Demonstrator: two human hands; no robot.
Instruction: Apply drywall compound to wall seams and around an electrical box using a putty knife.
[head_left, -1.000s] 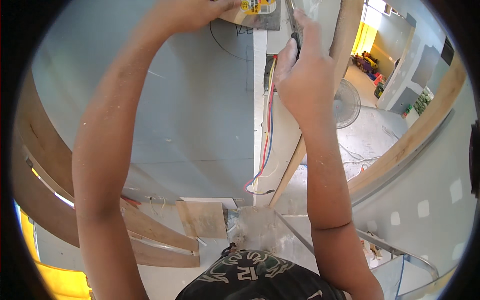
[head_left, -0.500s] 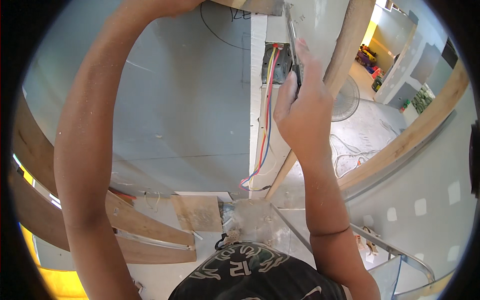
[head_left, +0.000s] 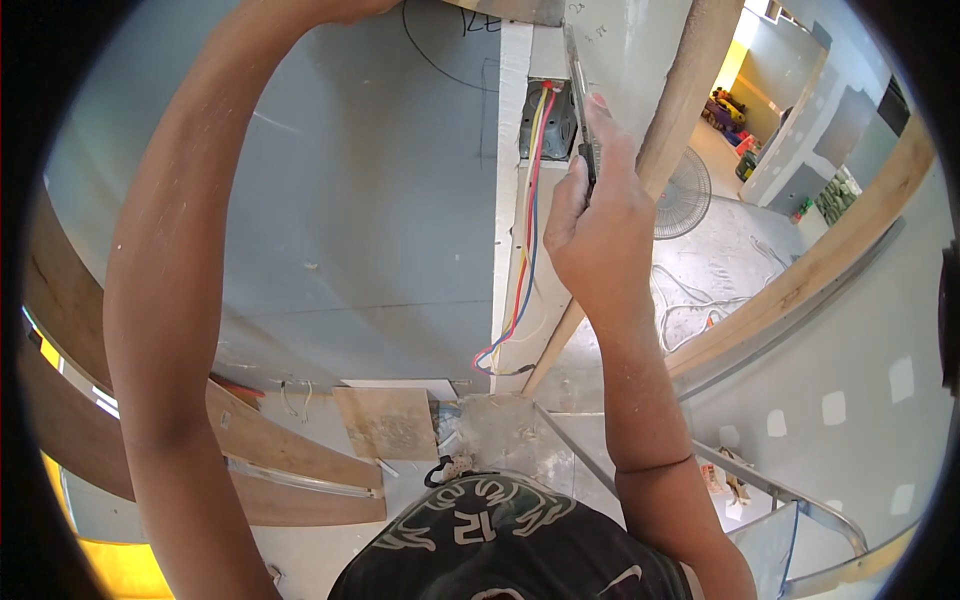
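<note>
My right hand (head_left: 605, 210) is closed round the dark handle of a slim, long-bladed utility knife (head_left: 577, 85). Its index finger stretches along the tool, and its blade points up the grey wall panel, just right of an open metal electrical box (head_left: 547, 122). Red, yellow and blue wires (head_left: 525, 260) hang out of that box, down past my wrist's left side. At the top edge my left hand (head_left: 355, 8) is mostly cut off, its fingers out of sight. A board (head_left: 520, 10) lies close to it, across the top of the wall strip; contact cannot be made out.
A wooden stud (head_left: 690, 85) rises right of my right hand, with a fan (head_left: 682, 195) and white cable (head_left: 690, 305) beyond it. Below stand curved wooden pieces (head_left: 300, 450), a leaning board (head_left: 385, 425) and a metal rail (head_left: 800, 500).
My right hand and the knife have slid slightly down beside the electrical box. The whole view has shifted a little; my left arm keeps nearly the same pose.
</note>
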